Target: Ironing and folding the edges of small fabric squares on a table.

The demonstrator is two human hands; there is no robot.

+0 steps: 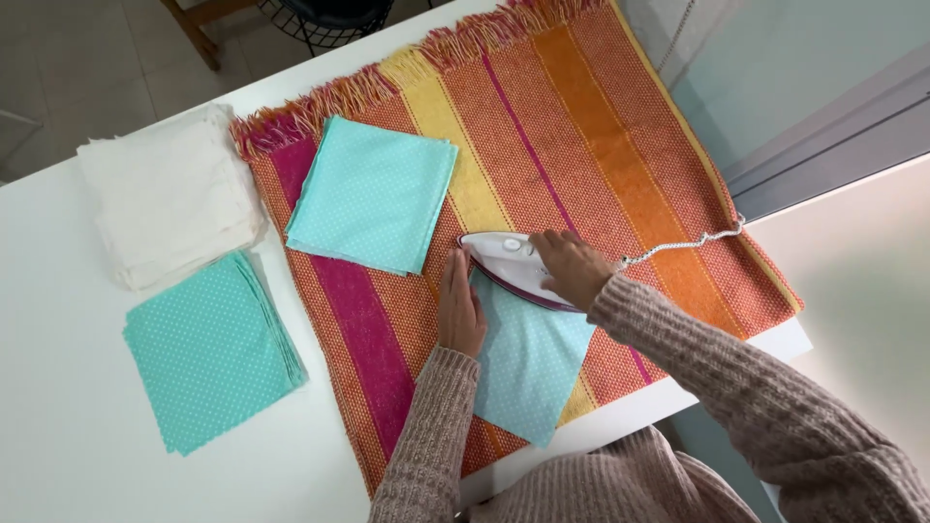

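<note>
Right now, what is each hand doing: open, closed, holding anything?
Left hand: open, flat on the teal dotted fabric square.
Right hand: closed around the handle of the white iron.

White table (58,426), pale tiled floor (87,48), wire chair (325,21) beyond

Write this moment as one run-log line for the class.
right hand: grips white iron | left hand: flat on teal dotted cloth | under: striped woven rug | table: teal stack, white stack
</note>
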